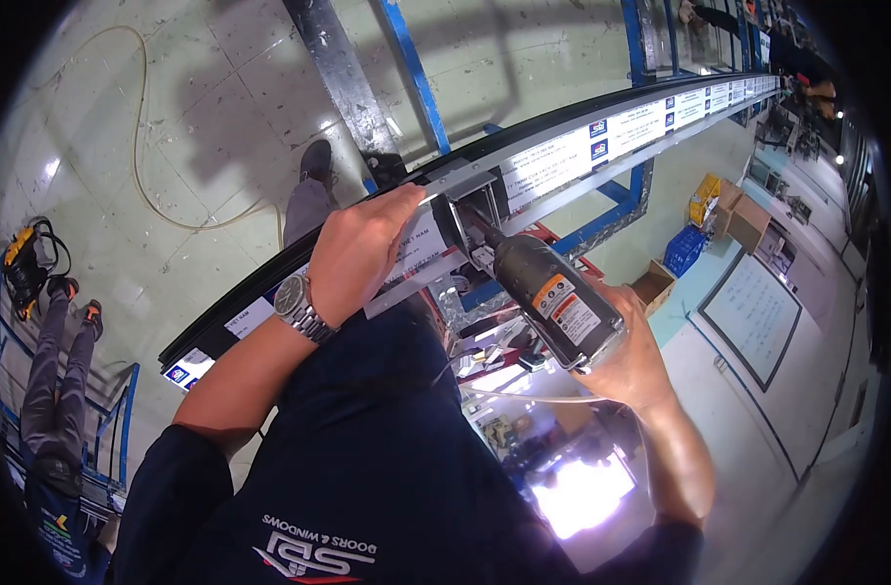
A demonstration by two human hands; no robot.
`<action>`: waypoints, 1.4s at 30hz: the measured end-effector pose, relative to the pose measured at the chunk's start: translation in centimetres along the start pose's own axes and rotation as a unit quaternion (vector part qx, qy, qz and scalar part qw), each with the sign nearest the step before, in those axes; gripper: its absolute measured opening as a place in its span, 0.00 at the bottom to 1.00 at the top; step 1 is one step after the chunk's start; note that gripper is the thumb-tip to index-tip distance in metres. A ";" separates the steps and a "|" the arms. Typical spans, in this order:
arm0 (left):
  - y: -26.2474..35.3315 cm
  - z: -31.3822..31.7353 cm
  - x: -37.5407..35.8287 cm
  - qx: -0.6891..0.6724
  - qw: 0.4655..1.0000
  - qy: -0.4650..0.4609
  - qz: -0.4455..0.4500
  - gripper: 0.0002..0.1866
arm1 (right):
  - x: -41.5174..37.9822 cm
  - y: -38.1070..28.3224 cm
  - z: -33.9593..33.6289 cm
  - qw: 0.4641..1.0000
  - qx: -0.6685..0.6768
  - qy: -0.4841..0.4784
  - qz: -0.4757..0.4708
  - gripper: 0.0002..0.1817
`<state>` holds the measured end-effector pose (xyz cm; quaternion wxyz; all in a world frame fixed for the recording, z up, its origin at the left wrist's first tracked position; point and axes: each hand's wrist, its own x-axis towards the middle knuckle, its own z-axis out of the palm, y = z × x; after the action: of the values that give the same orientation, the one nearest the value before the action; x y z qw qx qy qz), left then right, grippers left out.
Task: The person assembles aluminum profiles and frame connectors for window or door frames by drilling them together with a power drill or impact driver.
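A long aluminium profile (553, 168) with printed protective film runs from lower left to upper right. On its near part lies my left hand (363, 253), fingers stretched out and close together, flat against a metal bracket (465, 185). A watch is on that wrist. My right hand (626, 351) is wrapped round a dark power tool (553, 292) with an orange and white label. The tool's nose points into the bracket on the profile; its tip is partly hidden there. A thin hose runs from near my right hand.
Blue metal stands (416, 73) support the profile. A co-worker (51, 390) stands at the far left near a yellow-black bag (24, 268). At the right are a whiteboard (751, 314), a blue crate (684, 251) and cardboard boxes (743, 222). A hose (145, 146) crosses the floor.
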<state>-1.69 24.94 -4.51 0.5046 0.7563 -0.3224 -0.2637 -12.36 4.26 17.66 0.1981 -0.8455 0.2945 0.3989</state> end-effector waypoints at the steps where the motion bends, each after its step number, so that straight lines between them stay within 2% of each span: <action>1: 0.0 0.0 0.0 -0.002 1.000 0.001 0.001 0.15 | 0.1 -0.1 -0.1 1.000 -0.001 -0.010 0.007 0.46; 5: 0.0 0.0 0.1 -0.003 1.000 0.000 0.007 0.15 | 0.5 -0.9 -0.7 1.000 0.011 -0.025 0.010 0.46; 11: 0.0 0.0 0.0 -0.006 1.000 0.000 0.010 0.14 | 0.3 -0.8 -0.5 0.999 0.031 0.027 -0.016 0.44; 14: -0.3 0.2 -0.1 -0.008 1.000 0.003 0.020 0.14 | 0.5 -1.4 -0.7 0.999 0.048 0.018 -0.017 0.42; 20: -0.3 0.2 -0.2 -0.013 1.000 -0.007 0.016 0.15 | 0.4 -1.8 -0.3 0.998 0.019 0.047 -0.039 0.34; 24: -0.1 0.0 -0.2 -0.016 1.000 -0.023 0.003 0.16 | 0.8 -1.7 -0.1 0.998 0.060 -0.008 -0.017 0.27; 25: -0.2 0.1 -0.2 -0.016 1.000 -0.019 0.009 0.16 | 0.4 -1.8 0.1 0.993 0.110 0.021 -0.043 0.26; 28: -0.3 0.1 -0.3 -0.021 1.000 -0.009 0.002 0.16 | -1.2 -1.0 0.1 0.984 0.121 0.074 -0.111 0.21; 29: -0.1 -0.1 -0.3 -0.018 1.000 -0.013 -0.008 0.16 | -1.8 -1.7 -0.4 0.982 0.133 0.084 -0.102 0.18; 33: 0.2 -0.1 -0.1 -0.018 0.999 -0.025 -0.008 0.15 | -1.2 -0.8 0.6 0.985 0.111 0.103 -0.079 0.19; 36: -0.1 0.1 -0.3 -0.014 1.000 -0.018 -0.006 0.15 | -0.4 -0.3 1.4 0.986 0.149 0.072 -0.008 0.20; 42: -0.1 0.1 -0.3 -0.012 1.000 -0.024 -0.011 0.15 | 0.0 0.1 1.6 0.988 0.141 0.069 0.002 0.22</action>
<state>-1.97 25.16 -4.57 0.5030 0.7470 -0.3230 -0.2909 -13.34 5.10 16.73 0.2935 -0.8340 0.3625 0.2947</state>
